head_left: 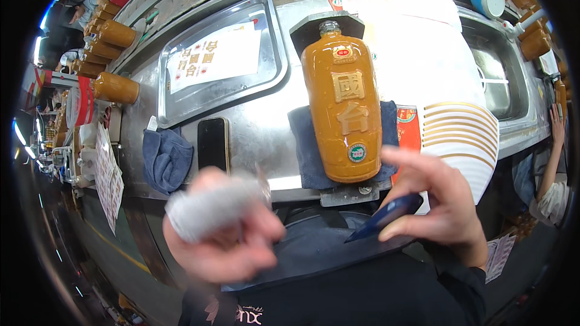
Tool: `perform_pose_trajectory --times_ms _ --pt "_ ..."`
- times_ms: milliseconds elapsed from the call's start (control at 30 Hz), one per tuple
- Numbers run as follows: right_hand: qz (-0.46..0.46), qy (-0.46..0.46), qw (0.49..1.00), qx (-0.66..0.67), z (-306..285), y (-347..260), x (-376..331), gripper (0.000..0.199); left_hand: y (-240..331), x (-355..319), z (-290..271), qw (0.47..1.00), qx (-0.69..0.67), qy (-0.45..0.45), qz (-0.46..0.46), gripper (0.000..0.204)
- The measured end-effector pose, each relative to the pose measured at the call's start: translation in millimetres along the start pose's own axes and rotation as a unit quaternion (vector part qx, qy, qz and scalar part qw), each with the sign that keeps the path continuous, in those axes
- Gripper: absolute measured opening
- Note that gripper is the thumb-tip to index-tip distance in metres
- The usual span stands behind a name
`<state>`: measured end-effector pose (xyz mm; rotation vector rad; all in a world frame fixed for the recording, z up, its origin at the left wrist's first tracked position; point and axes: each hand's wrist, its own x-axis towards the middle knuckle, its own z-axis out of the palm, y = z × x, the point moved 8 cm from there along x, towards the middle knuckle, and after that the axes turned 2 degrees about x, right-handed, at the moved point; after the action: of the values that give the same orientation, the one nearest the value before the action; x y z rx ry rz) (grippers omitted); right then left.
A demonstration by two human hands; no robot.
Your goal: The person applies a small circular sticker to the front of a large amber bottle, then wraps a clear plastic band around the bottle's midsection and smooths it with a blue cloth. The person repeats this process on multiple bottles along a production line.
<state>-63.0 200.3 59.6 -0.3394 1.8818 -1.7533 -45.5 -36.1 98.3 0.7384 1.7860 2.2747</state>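
Note:
A large amber-brown bottle (326, 102) lies on its back, its neck pointing away from me. It bears raised gold lettering, a small red emblem and a round green label. A dark blue cloth (300, 139) is under its lower part, and a dark angular plate (302, 31) shows behind the neck. My right hand (432, 199), just right of the bottle's base, pinches a flat dark blue scraper-like piece (386, 217) between thumb and fingers. My left hand (223, 229) is smeared by motion at the near left. A whitish wrap (211, 205) covers one of its fingers; whether it holds anything is unclear.
A metal tray (226, 93) with a sheet of gold stickers (217, 57) lies at left. Nearer are a black phone (212, 143) and a crumpled blue cloth (166, 157). White sheets with gold strips (456, 133) lie right, beside a sink (498, 78). More amber bottles (115, 87) line the rim.

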Motion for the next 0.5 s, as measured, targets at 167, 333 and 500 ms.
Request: perform_pose_trajectory --times_ms 167,333,500 --pt "-0.049 -0.071 0.990 0.114 6.4 14.0 13.0 0.018 5.4 5.6 61.7 0.985 -0.047 -0.163 -0.029 0.028" --pt "-0.016 -0.221 0.964 0.148 36.5 21.6 12.2 0.030 10.4 12.9 85.1 0.950 0.006 -0.312 0.025 0.069" --pt "-0.139 -0.353 0.923 0.060 69.0 5.5 17.2 0.070 -10.0 -2.5 79.8 0.941 -0.165 -0.292 -0.051 0.029"
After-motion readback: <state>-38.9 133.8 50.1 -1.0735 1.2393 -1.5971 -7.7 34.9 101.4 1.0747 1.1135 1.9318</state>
